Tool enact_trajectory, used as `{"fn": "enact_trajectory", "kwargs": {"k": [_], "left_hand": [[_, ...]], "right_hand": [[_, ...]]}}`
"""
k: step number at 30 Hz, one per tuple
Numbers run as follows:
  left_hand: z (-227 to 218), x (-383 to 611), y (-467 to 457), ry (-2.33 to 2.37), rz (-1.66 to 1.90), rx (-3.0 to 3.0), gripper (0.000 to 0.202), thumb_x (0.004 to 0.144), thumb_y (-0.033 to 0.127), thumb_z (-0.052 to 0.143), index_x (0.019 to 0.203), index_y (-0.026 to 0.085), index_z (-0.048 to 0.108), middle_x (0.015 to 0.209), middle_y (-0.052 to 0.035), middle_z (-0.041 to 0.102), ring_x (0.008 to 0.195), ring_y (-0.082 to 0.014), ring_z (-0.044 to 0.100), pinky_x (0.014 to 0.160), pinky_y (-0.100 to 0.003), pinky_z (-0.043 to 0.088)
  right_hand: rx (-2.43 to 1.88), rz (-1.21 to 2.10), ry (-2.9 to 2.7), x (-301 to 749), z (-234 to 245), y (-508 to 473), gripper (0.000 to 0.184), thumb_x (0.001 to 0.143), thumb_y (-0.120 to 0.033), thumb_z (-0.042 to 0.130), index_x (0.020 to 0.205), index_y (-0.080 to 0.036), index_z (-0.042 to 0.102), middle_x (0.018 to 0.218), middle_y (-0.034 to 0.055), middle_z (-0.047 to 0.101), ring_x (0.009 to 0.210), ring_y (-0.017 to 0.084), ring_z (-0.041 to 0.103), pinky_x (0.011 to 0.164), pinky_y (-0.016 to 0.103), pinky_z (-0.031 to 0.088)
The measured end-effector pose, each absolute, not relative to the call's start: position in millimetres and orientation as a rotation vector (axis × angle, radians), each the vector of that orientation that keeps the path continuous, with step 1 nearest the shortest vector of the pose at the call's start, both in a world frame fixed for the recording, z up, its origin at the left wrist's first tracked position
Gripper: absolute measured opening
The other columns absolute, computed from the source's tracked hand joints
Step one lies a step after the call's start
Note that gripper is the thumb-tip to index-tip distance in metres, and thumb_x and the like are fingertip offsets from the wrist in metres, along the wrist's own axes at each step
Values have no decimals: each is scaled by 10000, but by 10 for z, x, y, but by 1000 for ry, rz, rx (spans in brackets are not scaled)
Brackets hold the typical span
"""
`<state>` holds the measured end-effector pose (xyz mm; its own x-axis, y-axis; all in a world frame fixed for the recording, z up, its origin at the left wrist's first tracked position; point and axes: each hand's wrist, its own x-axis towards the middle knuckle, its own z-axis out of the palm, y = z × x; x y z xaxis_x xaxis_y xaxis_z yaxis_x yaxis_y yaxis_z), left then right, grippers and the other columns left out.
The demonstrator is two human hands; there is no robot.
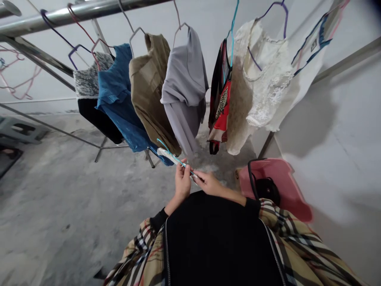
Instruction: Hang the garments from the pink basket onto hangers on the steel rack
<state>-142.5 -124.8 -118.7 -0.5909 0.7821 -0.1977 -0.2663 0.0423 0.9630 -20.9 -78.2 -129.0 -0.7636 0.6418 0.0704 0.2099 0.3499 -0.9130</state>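
Observation:
In front of my body, both hands meet around a thin turquoise wire hanger (166, 147). My left hand (182, 182) is closed on it, with the thumb on top and the hanger's curved end sticking out up and left. A narrow white piece (163, 153), perhaps cloth, lies along the wire; its kind is unclear. My right hand (210, 183) pinches the near end of the hanger, and its fingers partly hide what is there. Just beyond the hands hang a grey garment (184, 75), a brown garment (151, 85) and a blue top (119, 97).
A metal rail (86, 12) carries several garments on hangers. On the right hang a red and black garment (222, 107) and a white lace top (268, 75). A pink basket (285, 174) with a black item stands by the wall. A grey stool (24, 129) is far left.

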Motion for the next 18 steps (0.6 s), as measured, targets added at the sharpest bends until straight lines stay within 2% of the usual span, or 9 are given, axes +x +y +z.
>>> {"fn": "enact_trajectory", "kwargs": {"k": [3,6,11,15,18], "left_hand": [[-1160,-1512,-1281,1527,1659,519,421,838,428,614,1200,228,536,766,30,540,694,-91,524,648,-207,444],[-1105,-1746,-1334,1515,1676,471,457,839,447,608,1227,219,531,673,55,481,621,-79,489,591,-187,419],[-955,-2284,-1580,1477,1612,497,514,800,444,660,1228,179,556,549,106,336,511,-66,378,669,-251,486],[-787,-2554,-1851,1560,1507,587,456,819,438,644,1176,157,603,532,111,314,499,-60,345,696,-267,477],[-651,-2628,-2006,1630,1422,707,441,825,452,638,1127,132,633,522,101,323,509,-65,350,648,-244,424]], "right_hand": [[-611,1446,-2272,-139,-1286,-712,451,920,-319,483,1348,-186,528,1031,83,691,870,176,633,801,302,490],[-633,1482,-2277,-42,-1288,-605,428,913,-301,483,1315,-171,553,974,72,679,804,150,609,761,286,492],[-841,1454,-2264,137,-1387,-400,341,896,-271,480,1172,-167,649,949,75,693,749,142,614,723,289,495],[-846,1465,-2292,227,-1469,-273,312,888,-275,489,1125,-187,673,1027,85,706,839,171,653,761,318,510],[-809,1484,-2318,240,-1471,-232,311,895,-288,490,1130,-193,669,1051,84,707,876,179,659,775,325,517]]}}
